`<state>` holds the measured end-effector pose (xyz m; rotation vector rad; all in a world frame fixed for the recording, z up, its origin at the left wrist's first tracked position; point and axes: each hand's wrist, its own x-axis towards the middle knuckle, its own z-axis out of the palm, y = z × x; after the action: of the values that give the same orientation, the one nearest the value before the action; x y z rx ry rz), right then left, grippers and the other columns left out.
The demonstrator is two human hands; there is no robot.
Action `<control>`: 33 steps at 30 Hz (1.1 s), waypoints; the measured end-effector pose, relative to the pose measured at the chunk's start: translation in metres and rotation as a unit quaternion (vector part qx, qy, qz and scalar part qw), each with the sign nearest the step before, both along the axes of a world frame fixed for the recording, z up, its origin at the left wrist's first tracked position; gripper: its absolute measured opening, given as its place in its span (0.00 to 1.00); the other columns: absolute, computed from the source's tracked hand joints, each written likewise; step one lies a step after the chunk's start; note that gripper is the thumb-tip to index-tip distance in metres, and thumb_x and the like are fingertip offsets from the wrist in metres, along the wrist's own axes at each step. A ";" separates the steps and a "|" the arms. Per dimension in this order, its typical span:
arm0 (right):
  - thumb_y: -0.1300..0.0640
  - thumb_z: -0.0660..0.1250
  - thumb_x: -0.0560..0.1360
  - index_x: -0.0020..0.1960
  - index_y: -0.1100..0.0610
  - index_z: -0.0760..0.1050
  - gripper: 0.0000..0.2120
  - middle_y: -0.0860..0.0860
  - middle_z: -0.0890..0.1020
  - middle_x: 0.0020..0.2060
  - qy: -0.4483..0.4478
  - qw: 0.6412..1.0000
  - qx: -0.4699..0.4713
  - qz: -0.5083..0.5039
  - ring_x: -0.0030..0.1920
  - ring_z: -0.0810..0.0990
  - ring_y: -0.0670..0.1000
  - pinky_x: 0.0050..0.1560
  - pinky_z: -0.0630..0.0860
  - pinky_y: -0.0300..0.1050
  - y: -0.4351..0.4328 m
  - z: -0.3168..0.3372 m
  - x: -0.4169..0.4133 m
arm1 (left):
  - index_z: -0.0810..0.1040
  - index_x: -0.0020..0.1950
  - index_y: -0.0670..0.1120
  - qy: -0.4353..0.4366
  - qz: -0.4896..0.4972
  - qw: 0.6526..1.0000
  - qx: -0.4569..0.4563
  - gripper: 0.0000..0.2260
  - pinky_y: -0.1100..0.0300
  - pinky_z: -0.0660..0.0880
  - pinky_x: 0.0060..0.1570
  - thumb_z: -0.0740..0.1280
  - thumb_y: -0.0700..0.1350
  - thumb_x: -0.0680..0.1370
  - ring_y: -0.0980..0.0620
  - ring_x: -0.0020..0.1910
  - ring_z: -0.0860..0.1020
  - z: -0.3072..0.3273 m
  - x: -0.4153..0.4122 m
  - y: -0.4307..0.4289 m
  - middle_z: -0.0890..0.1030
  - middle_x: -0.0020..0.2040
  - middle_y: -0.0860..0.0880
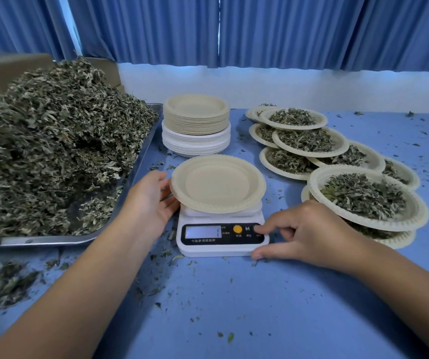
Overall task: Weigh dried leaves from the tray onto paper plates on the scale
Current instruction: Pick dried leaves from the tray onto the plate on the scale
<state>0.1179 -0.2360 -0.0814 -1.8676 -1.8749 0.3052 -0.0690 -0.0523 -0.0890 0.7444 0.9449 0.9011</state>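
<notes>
At nine o'clock the tray (143, 149) runs off my frame. I cannot read the display (203, 231) on the scale (221, 250). A fingertip (259, 230) of the right hand (309, 234) covers its rightmost button; fingertips of the left hand (153, 200) hide under the paper plate (218, 182). At three o'clock, upper filled plates (418, 216) bury lower ones.

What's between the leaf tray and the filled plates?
Head view: the stack of empty plates, and nearer, the scale carrying one empty plate.
</notes>
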 end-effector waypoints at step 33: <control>0.46 0.62 0.79 0.35 0.53 0.82 0.19 0.52 0.65 0.21 0.232 0.965 0.100 -0.065 0.22 0.62 0.48 0.26 0.62 0.39 0.057 0.044 -0.040 | 0.69 0.68 0.38 -0.081 0.043 0.995 -0.031 0.17 0.53 0.71 0.63 0.58 0.44 0.81 0.45 0.67 0.71 0.024 -0.011 -0.005 0.71 0.67 0.42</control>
<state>0.0781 -0.1794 -0.0369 -1.6045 -1.4073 0.4457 -0.0797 -0.0573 -0.0646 0.5726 0.8619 0.9887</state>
